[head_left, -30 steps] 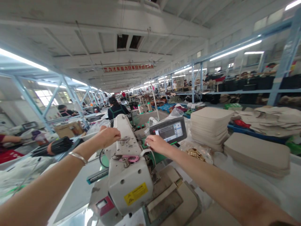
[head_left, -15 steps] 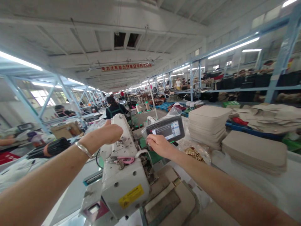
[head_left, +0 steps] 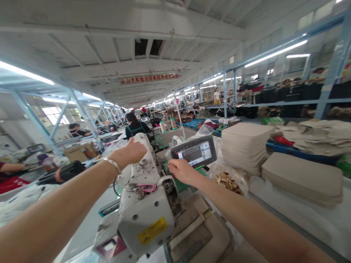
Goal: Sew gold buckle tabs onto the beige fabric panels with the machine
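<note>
A white sewing machine (head_left: 145,215) with a yellow caution label stands in the centre. My left hand (head_left: 134,150), a bracelet on its wrist, is closed above the far part of the machine's arm; what its fingers hold is hidden. My right hand (head_left: 181,171) is pinched closed in front of the lit control screen (head_left: 195,151), right of the machine head; whatever is in its fingertips is too small to name. Pink-handled snips (head_left: 148,187) lie on the machine top. Below the head, a beige panel with a strap (head_left: 203,233) sits in the machine's frame.
Stacks of beige panels (head_left: 244,144) stand to the right, beside a plastic bag of gold-coloured metal pieces (head_left: 229,182). Two thread cones (head_left: 162,126) stand behind the machine. A person (head_left: 134,126) sits further ahead. Black strips (head_left: 64,172) lie at left.
My left hand has moved slightly right and my right hand slightly left. The thread visible between them before no longer shows clearly. The view has shifted a little.
</note>
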The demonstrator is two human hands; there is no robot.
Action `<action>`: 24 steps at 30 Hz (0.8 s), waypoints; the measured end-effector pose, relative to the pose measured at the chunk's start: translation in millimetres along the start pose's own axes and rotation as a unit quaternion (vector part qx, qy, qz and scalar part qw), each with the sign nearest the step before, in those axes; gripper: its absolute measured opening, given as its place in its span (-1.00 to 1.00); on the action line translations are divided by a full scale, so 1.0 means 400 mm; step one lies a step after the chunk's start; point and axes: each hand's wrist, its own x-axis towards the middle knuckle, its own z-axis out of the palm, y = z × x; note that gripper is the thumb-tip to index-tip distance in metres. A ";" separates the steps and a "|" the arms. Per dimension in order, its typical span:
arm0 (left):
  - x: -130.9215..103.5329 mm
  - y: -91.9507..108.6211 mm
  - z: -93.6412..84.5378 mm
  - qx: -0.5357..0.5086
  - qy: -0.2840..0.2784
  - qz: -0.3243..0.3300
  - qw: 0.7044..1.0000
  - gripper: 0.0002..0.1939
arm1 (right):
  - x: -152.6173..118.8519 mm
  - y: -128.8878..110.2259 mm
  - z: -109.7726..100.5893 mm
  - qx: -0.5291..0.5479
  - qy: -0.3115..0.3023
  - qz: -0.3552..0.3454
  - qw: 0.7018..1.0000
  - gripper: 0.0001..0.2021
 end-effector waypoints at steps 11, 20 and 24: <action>0.025 0.000 0.011 0.013 -0.030 -0.013 0.999 -0.89 | 0.021 -0.015 0.007 -0.015 -0.012 -0.006 1.000 -0.75; 0.034 -0.009 0.021 -0.027 0.009 -0.011 1.000 -0.92 | 0.044 0.000 0.025 -0.012 -0.011 -0.011 1.000 -0.76; 0.054 -0.027 0.049 -0.080 0.047 -0.023 0.995 -0.83 | 0.044 -0.007 0.020 -0.013 -0.020 -0.011 1.000 -0.76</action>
